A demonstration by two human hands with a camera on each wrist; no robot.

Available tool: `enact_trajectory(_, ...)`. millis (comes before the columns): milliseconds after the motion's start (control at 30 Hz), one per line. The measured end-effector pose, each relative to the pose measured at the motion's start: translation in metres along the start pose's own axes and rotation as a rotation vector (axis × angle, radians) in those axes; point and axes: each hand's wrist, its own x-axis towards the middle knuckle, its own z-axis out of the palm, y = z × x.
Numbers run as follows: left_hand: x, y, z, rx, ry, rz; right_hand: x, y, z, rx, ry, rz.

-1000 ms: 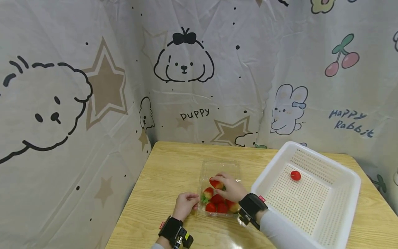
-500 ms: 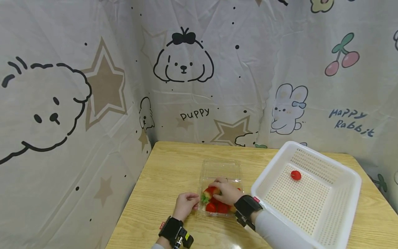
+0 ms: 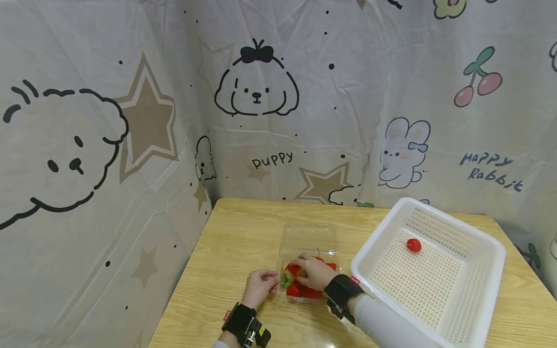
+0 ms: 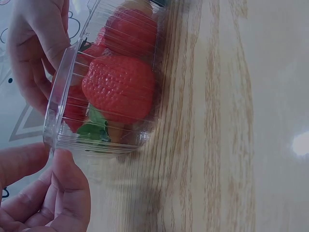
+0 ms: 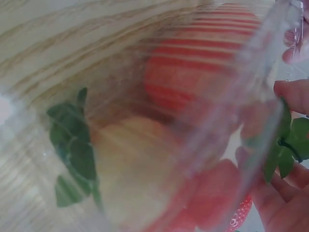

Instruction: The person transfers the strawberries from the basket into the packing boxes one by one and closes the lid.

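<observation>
A clear plastic box (image 3: 285, 241) with its lid folded back stands on the table, holding several strawberries (image 4: 120, 89) with green leaves. My left hand (image 3: 260, 285) pinches the box's left rim between thumb and forefinger, seen closely in the left wrist view. Inside the box, my right hand (image 3: 315, 271) has its fingers round a strawberry (image 3: 298, 268) among the others. Green leaves (image 5: 293, 142) show between the thumb and fingers in the right wrist view; most of that strawberry is hidden.
A large white perforated basket (image 3: 472, 295) stands at the right, with one small red fruit (image 3: 414, 245) on its floor. The wooden table (image 3: 243, 232) backs onto a printed curtain (image 3: 278, 130).
My right hand has lowered the strawberry into the box, moving slightly nearer to me. The left hand stays at the rim.
</observation>
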Motion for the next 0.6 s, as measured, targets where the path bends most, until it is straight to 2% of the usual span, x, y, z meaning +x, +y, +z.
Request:
enact_trajectory(267,0.003,-0.001,0.001,0.012,0.004,-0.014,-0.002,-0.001,0.001,-0.005,-0.009,0.044)
enact_trajectory(500,0.003,-0.002,0.0,0.016,0.0,-0.014,-0.002,-0.001,-0.001,0.005,0.004,0.018)
enact_trajectory(600,0.002,-0.001,0.0,0.018,-0.003,-0.016,-0.002,-0.004,-0.013,0.035,0.008,0.014)
